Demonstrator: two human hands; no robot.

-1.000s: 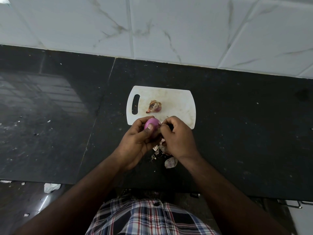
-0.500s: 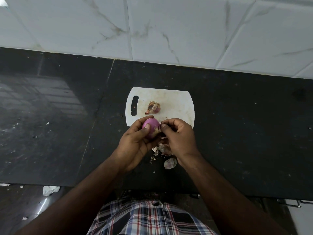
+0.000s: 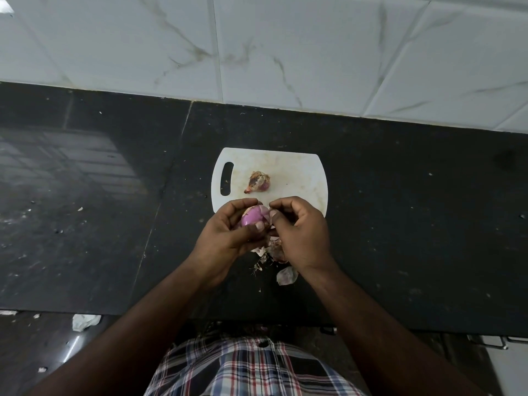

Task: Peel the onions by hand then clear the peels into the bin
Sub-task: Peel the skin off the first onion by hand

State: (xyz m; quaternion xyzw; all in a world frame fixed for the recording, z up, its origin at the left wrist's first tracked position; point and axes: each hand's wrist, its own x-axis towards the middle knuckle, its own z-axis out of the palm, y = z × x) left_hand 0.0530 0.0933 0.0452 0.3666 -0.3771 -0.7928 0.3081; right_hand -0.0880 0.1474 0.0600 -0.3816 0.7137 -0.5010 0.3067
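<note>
Onion (image 3: 252, 218) now deeper between fingers (image 3: 258, 226)

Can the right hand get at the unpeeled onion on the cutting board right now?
Probably yes, once free. The unpeeled onion lies alone on the cutting board, just beyond the fingers, nothing between. But the right hand is busy pinching skin on the onion held in the left hand.

A domestic kitchen is indicated. A polished black stone surface (image 3: 400, 224) is backed by white marble-veined wall tiles (image 3: 314, 52). A white plastic chopping board with a slot handle (image 3: 291, 167) is laid on it, bearing an unpeeled red onion (image 3: 258, 182); papery onion peels (image 3: 286, 275) are scattered nearby.
</note>
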